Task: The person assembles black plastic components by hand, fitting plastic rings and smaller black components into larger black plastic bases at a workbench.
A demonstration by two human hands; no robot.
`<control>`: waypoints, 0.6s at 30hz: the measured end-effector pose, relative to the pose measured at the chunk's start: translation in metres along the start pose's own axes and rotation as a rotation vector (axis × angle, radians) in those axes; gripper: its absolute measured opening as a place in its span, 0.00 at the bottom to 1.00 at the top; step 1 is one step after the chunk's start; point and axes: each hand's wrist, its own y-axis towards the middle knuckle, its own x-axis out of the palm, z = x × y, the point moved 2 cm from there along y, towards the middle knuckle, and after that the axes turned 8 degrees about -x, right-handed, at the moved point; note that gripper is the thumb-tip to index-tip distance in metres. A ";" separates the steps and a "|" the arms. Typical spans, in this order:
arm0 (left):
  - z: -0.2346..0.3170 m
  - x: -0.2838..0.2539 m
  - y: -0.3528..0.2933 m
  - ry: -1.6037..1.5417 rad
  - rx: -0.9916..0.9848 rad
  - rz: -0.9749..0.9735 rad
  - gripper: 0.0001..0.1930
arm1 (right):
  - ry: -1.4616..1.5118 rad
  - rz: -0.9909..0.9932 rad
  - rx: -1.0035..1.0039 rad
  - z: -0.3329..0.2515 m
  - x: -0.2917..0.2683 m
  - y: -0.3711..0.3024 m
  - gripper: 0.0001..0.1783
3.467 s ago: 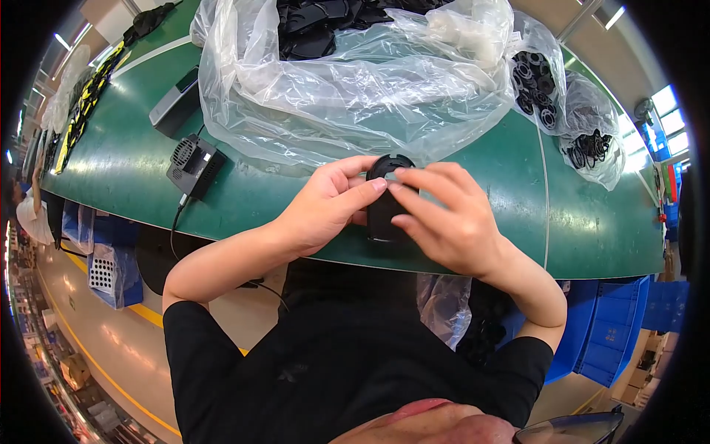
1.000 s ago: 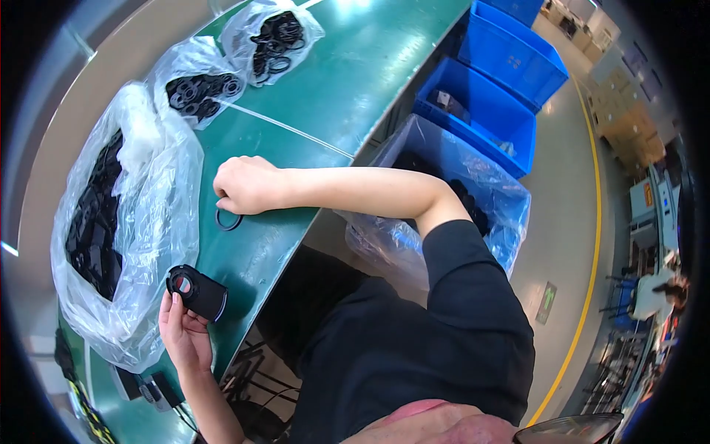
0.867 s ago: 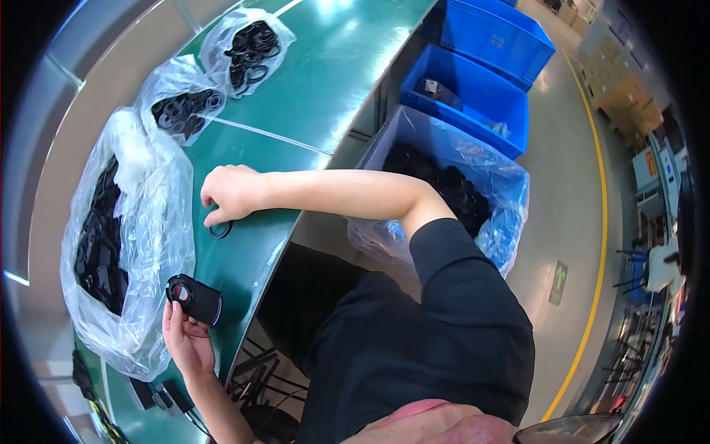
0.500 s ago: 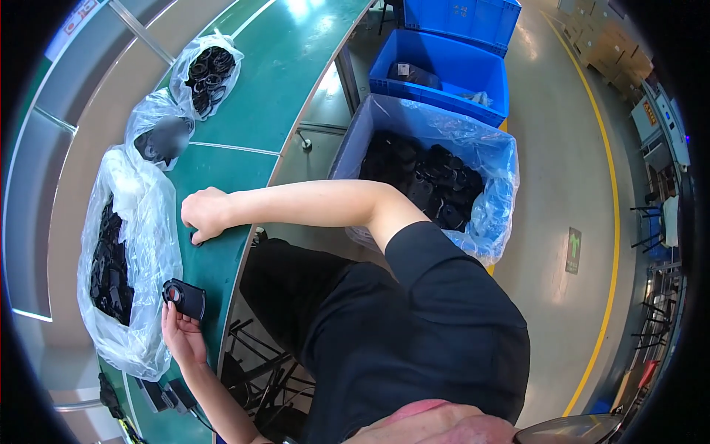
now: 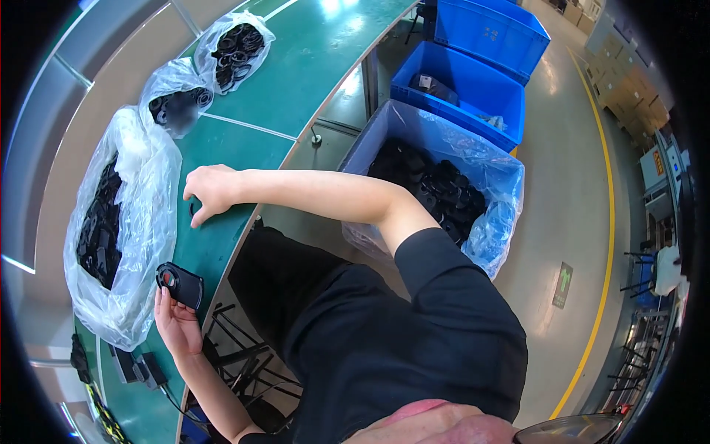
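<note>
My left hand [image 5: 176, 323] grips a flat black plastic housing [image 5: 180, 286] with a round ring and a reddish centre, held up over the green table edge. Farther along the table, my right hand [image 5: 213, 194] is curled with thumb and index finger around a small black ring [image 5: 194, 207] at the tabletop. A long clear plastic bag [image 5: 148, 214] full of black parts lies just beyond both hands. Past it, a second bag [image 5: 154, 83] and a third bag [image 5: 206, 46] hold black ring-shaped parts.
Beside the green table [image 5: 244, 152], a lined blue crate [image 5: 355, 152] holds many black parts. Behind it stand another blue crate [image 5: 510, 126] and a third one [image 5: 492, 33]. Black boxes with a cable [image 5: 151, 370] rest at the table's near end.
The view has shifted a little. My right thumb and index finger have spread slightly, showing more of the small black ring. My left hand keeps its grip on the black housing.
</note>
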 end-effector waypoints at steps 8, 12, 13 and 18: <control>-0.020 0.020 -0.041 -0.252 -0.069 -0.161 0.13 | 0.012 -0.011 -0.013 0.000 0.001 -0.003 0.26; -0.036 0.028 -0.056 -0.196 -0.084 -0.174 0.13 | 0.013 0.000 0.000 -0.009 -0.006 -0.005 0.27; -0.041 0.027 -0.058 -0.187 -0.087 -0.167 0.13 | 0.023 -0.015 -0.005 -0.009 -0.006 -0.005 0.27; -0.071 0.026 -0.063 -0.235 -0.120 -0.176 0.14 | 0.067 0.024 -0.077 -0.005 -0.001 -0.006 0.25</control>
